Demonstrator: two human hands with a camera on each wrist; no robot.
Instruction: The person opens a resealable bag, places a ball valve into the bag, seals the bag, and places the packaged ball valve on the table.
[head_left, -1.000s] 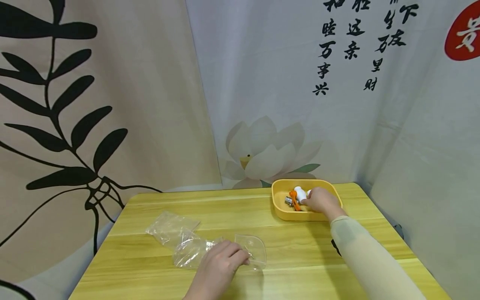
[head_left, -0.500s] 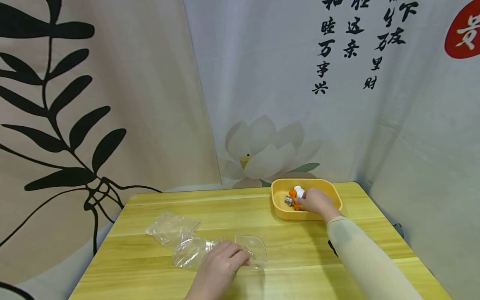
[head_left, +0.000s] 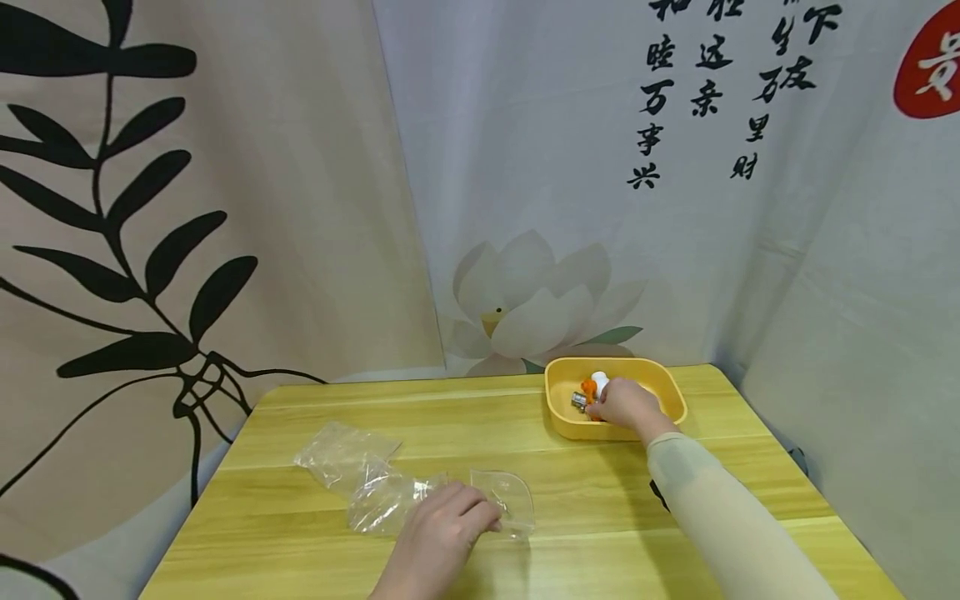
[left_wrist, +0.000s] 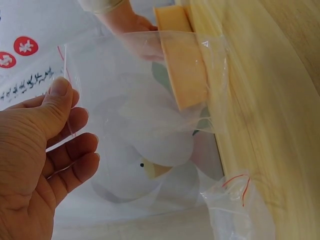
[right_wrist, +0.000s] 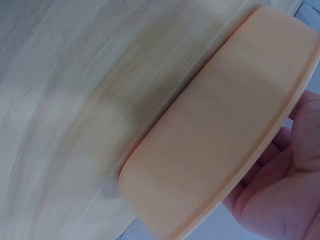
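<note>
My left hand [head_left: 446, 525] pinches the edge of a clear plastic zip bag [left_wrist: 135, 95] between thumb and fingers, holding it up from the table. The bag has a red line by its opening. At the back right, my right hand [head_left: 632, 406] reaches down into a yellow tray [head_left: 592, 431]. Its fingertips are right at a small orange piece [head_left: 589, 387], beside a white rounded piece [head_left: 601, 380] and a small silvery metal piece [head_left: 579, 401]. In the right wrist view the wall of the tray hides the fingertips of that hand, so I cannot tell whether they grip anything.
More clear bags [head_left: 345, 454] lie flat on the wooden table [head_left: 300, 550], left of my left hand. A printed cloth [head_left: 540, 150] hangs behind the back edge of the table. A small dark object [head_left: 660, 494] shows under the right forearm.
In the tray, my right hand has shifted slightly left, from the white piece toward the orange one, and now covers more of it. My left hand stays in place with the bag.
</note>
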